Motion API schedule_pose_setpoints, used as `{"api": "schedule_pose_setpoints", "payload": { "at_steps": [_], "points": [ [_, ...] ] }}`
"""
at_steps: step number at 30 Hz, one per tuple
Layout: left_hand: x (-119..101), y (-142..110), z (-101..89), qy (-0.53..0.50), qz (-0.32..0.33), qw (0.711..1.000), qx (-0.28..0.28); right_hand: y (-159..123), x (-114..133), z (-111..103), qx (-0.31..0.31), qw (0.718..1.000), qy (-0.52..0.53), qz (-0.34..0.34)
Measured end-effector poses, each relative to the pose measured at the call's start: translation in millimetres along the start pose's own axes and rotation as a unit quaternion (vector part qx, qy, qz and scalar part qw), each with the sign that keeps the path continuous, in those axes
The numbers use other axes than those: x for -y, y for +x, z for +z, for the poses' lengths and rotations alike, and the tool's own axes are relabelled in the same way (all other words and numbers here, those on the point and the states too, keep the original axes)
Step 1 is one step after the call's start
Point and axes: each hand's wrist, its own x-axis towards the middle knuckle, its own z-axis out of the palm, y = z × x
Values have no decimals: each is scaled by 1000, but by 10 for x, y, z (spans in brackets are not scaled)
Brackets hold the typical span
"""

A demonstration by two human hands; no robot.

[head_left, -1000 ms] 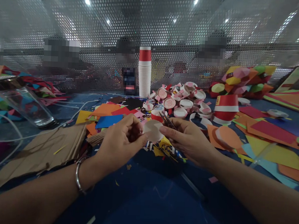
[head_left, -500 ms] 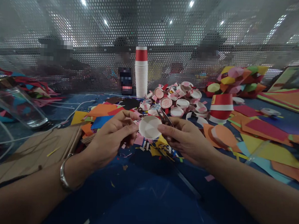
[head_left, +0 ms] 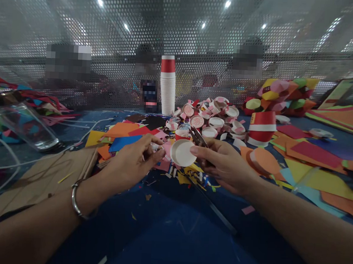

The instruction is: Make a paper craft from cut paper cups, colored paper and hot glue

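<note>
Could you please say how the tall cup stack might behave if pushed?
The cup stack would likely tip, being tall and narrow. It is probably light, as it looks like paper. Its stacked rims suggest it might separate.

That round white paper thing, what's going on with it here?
A person's right hand holds the round white piece, thumb on its edge, along with a dark tool that looks like scissors. The left hand is just beside the piece, its fingers bent around something small and whitish, too blurred to name. Behind the hands lies a heap of similar round pieces, with a tall stack of paper cups standing further back.
</note>
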Motion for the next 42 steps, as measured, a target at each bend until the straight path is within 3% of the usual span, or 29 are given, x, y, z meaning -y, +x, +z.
{"api": "schedule_pose_setpoints", "payload": {
  "at_steps": [3,5,9,15,18,20,22,27,31,42],
  "points": [
    [-33,15,22,-100,-12,995,-7,-17,-2,8,10,999,-31,8],
    [-40,8,59,-185,-28,982,39,-28,-8,18,20,998,-60,15],
    [-15,-12,138,-305,-48,941,138,-40,-16,37,51,993,-102,10],
    [-35,-17,121,-466,-91,858,194,-42,-12,41,58,994,-90,-30],
    [-50,-41,87,-484,-107,839,224,-43,-6,50,74,993,-88,-32],
    [-48,-61,68,-463,-99,844,253,-49,2,62,85,992,-89,-34],
    [-38,-73,53,-420,-71,866,262,-63,15,71,88,991,-94,-44],
    [12,-36,30,-333,2,921,202,-107,48,42,43,982,-152,-109],
    [107,23,44,-316,62,933,159,-127,54,13,32,969,-210,-125],
    [190,16,83,-201,189,960,46,-165,72,91,93,970,-217,-60]
  ]
}}
